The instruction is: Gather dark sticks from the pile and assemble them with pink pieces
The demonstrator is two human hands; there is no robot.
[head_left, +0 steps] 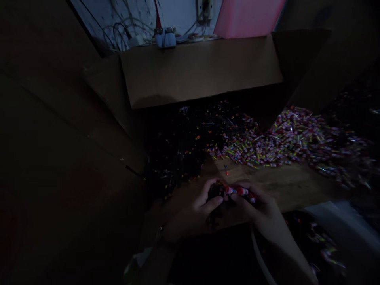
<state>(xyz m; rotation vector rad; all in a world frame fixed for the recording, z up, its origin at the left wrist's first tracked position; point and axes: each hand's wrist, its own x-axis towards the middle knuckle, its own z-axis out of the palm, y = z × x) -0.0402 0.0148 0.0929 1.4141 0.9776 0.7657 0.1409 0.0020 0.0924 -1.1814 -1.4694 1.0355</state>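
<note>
Over the front part of a wooden board (267,182), my two hands are close together. My left hand (204,204) is curled round a clump of small dark pieces (216,192), too dim to name. In my right hand (261,206), thumb and fingers grip several small red-and-white printed tube-like pieces (242,191). The nearest of these pieces reaches across to the left fingertips. A tiny orange-and-blue piece (226,170) lies on the board just beyond my hands.
A large pile of small coloured tubes (293,138) spreads to the right. Behind it stands an open cardboard box (202,71) with its flap folded forward. Loose bits lie on a dark area (178,150) at left. A pale container (341,221) stands at lower right. Cables (127,27) hang behind.
</note>
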